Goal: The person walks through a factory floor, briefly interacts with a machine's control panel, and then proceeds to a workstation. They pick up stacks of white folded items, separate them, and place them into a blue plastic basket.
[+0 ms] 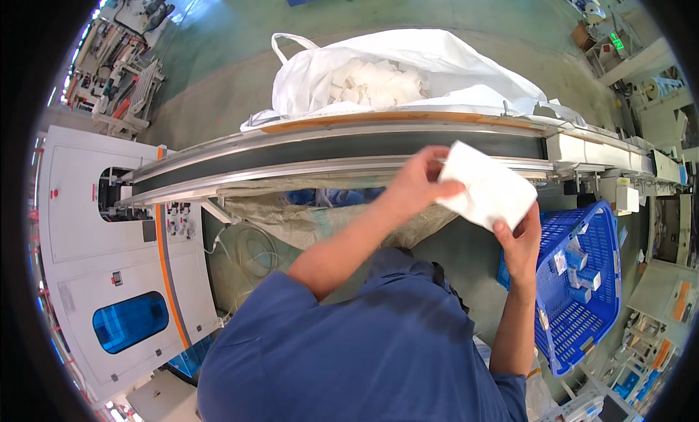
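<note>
Between my two hands I hold a white rectangular stack (486, 185) of soft sheets, tilted above the near rail of the conveyor. My left hand (422, 180) grips its left side, the thumb lying across the front face. At its lower right corner, my right hand (520, 241) pinches the edge with the thumb in front and the fingers behind. Below the stack runs the dark conveyor belt (328, 151). Similar white stacks (593, 151) stand in a row at the belt's right end.
Beyond the conveyor, a large white bag (473, 65) holds loose white pieces (378, 83). A beige woven sack (291, 222) hangs along the near side. A blue plastic basket (564, 316) with several small boxes stands at the right. To the left is a white machine cabinet (87, 240).
</note>
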The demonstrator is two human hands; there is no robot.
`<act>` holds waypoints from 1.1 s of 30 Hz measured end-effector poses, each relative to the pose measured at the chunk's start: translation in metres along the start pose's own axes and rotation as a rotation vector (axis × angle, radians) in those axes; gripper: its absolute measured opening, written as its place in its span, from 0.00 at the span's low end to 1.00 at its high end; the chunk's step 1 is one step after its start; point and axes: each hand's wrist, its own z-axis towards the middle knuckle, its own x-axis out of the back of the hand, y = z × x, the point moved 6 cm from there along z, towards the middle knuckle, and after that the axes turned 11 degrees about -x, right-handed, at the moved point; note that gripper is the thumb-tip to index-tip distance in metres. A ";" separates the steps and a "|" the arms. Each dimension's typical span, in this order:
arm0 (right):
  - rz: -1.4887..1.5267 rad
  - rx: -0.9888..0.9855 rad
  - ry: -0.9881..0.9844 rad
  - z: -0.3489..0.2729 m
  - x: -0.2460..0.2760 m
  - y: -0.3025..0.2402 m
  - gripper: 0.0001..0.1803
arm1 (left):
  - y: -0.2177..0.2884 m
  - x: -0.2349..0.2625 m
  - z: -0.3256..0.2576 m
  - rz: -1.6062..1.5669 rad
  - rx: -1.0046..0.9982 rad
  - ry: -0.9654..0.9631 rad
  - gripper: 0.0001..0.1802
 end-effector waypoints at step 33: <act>-0.737 -0.299 0.642 0.094 0.544 0.392 0.41 | -0.233 -0.153 -0.083 0.644 0.398 0.399 0.13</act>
